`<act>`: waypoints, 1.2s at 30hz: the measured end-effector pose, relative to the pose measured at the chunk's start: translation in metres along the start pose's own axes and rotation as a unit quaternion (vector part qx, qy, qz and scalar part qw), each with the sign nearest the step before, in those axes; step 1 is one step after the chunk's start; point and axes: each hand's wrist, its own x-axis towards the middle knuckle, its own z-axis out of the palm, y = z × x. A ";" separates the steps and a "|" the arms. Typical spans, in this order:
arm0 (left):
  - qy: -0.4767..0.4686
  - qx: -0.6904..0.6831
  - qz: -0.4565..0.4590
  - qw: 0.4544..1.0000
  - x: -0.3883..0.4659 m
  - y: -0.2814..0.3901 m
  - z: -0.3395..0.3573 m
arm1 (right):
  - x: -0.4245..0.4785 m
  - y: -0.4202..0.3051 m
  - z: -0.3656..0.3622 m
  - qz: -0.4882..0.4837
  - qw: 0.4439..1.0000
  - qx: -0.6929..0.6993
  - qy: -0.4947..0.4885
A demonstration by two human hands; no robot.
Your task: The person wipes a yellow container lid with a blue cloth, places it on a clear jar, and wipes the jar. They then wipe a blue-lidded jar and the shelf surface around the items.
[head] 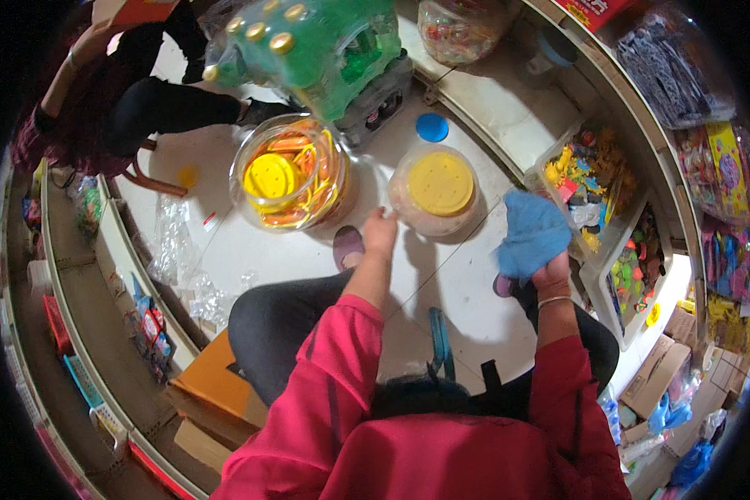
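My right hand (551, 275) grips a blue cloth (533, 234), which hangs over the fingers beside a clear tub of small plastic toys (584, 187). My left hand (380, 232) is empty, its fingers slightly apart and partly curled. Just right of it, a round clear plastic jar with a yellow lid (440, 183) stands on the tiled floor. On the other side is a larger clear jar (331, 212) holding orange and yellow items, with a yellow disc (270, 176) showing at its top. A flat blue disc (432, 127) lies beyond the lidded jar.
Shrink-wrapped green bottles (312, 56) stand at the back. Another person's leg (175, 115) is at upper left. Crumpled clear plastic (212, 300) lies by the left shelf (81, 275). A cardboard box (215, 375) sits by my left knee. Stocked shelving curves along the right.
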 end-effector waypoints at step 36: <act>-0.507 0.514 0.335 0.606 -0.172 0.176 -0.053 | 0.151 0.089 0.121 -0.247 0.359 -0.895 0.099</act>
